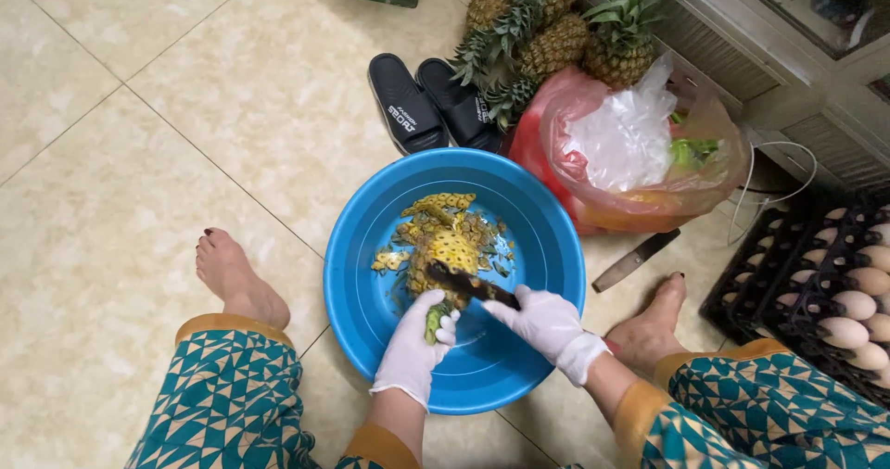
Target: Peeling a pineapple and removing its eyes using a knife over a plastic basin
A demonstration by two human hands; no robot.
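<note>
Tiled floor point(139, 154): our left hand point(413, 348) grips the pineapple point(445, 260) over the blue basin point(371, 311) catching peels, right hand point(547, 325) holding the knife point(468, 284).

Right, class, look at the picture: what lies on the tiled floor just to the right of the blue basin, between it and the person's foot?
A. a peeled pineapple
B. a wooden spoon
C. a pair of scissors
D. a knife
D: a knife with a dark handle lies flat on the floor beside the blue basin, below the red plastic bag.

Half-peeled yellow pineapple point(449, 258) over blue basin point(371, 237), dark knife point(471, 285) across it
</note>
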